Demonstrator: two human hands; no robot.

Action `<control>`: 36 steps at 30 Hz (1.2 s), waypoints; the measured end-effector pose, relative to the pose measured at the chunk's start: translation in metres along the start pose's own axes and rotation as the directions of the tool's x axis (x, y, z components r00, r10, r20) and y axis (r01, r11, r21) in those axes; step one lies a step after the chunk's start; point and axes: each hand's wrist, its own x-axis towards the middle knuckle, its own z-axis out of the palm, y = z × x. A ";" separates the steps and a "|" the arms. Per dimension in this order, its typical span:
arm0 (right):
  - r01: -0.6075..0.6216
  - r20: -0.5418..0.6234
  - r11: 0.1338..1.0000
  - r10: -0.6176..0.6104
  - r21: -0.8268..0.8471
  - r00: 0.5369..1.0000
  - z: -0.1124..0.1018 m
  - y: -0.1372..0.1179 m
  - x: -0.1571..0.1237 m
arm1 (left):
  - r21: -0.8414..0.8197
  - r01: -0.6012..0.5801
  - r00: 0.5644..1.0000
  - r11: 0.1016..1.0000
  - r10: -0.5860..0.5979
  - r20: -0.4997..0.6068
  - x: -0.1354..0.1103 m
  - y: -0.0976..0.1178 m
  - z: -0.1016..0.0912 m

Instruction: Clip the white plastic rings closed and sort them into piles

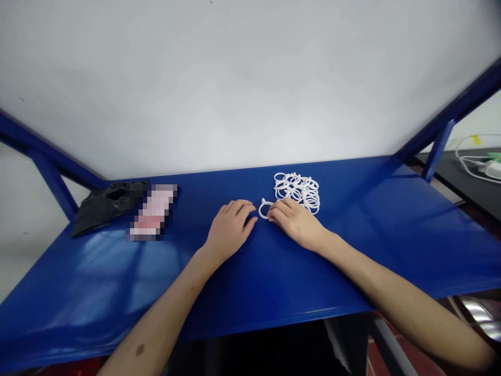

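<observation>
Between the two hands we have one white ring [260, 212], lying on the blue table [360, 224]; call it the centre of the clock. At 8 o'clock comes the left hand [230, 227], fingers loosely bent, thumb parted from them, nothing seen in the gap, fingertips just beside the rim. And at 4 o'clock, the right hand [294, 223], fingers curled over the ring's right side and hiding it; pinching or merely resting there, I can't tell!

Up at 2 o'clock, a heap of white rings [297, 189], overlapping, right behind the right hand's knuckles. My read: the heap sits there for an easy right-hand reach, and the single ring lies apart so both hands can get at it. Well off at 9 o'clock, a pixelated slab [152, 211] beside a black bag [105, 206], probably parked away from the handwork.

Now the pointing: the ring's little knob [263, 200] stands out towards 11 or 12 o'clock. Long axis? The hoop looks roundish and flat-lying, so none shows clearly, with its right side covered.
</observation>
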 end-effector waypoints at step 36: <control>-0.146 0.002 0.985 0.146 0.088 0.989 -0.014 0.016 -0.013 | -0.283 -0.083 0.980 0.956 0.130 0.153 0.000 -0.005 -0.002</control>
